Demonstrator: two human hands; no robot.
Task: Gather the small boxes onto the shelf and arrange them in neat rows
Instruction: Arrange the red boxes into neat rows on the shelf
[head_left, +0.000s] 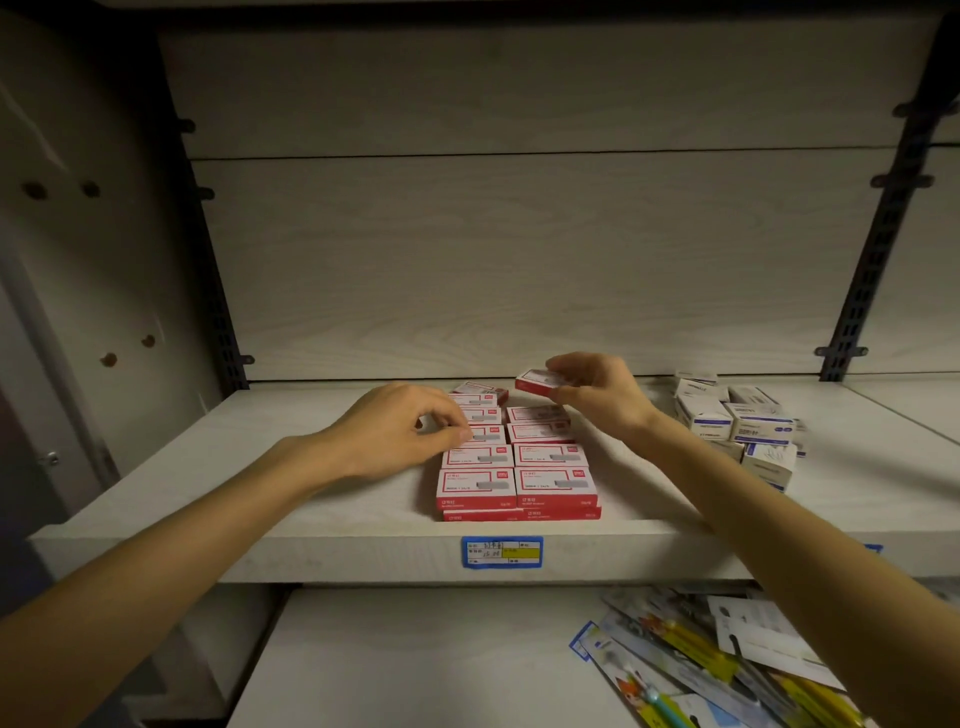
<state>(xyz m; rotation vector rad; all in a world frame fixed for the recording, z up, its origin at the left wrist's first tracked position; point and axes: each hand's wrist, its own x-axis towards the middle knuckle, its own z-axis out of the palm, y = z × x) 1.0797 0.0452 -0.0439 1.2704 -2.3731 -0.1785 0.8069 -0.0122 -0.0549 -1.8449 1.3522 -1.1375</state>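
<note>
Right hand pinching one flat red cardboard box above the far end of two rows of boxes, at 12 o'clock on the pale wood-grain shelf. Left hand with curled fingers touching the left row.

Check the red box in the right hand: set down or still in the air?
In the air. The right hand pinches the red box above the back of the right row, clear of the boxes below.
</note>
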